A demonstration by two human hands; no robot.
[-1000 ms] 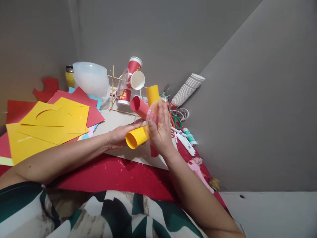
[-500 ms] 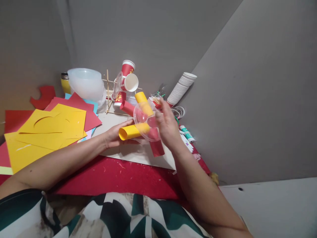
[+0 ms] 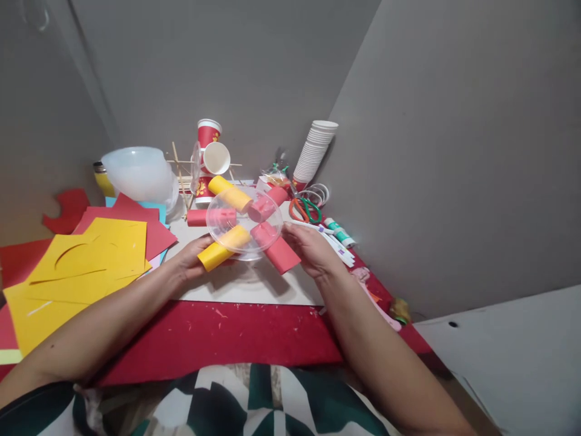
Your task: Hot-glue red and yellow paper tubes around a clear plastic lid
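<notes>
I hold a paper wheel above the table: a clear plastic lid point(image 3: 243, 223) with several red and yellow paper tubes fanned out beneath it. My left hand point(image 3: 189, 260) grips it from below at a yellow tube point(image 3: 216, 252). My right hand point(image 3: 312, 248) holds the opposite side, fingers curled by a red tube point(image 3: 278, 251). The lid faces up and lies almost level. Under it is a white board point(image 3: 254, 290) on red paper point(image 3: 218, 336).
Yellow and red paper sheets point(image 3: 86, 254) lie at the left with a translucent bowl point(image 3: 136, 172) behind. A stick frame with red paper cups point(image 3: 206, 154) stands at the back. A stack of white cups point(image 3: 313, 154), scissors point(image 3: 306, 209) and glue tubes point(image 3: 338, 233) lie to the right by the grey wall.
The wheel turned from standing on edge to lying flat with the clear lid on top. My right hand slid from the lid's face to its right side. The camera view shifted.
</notes>
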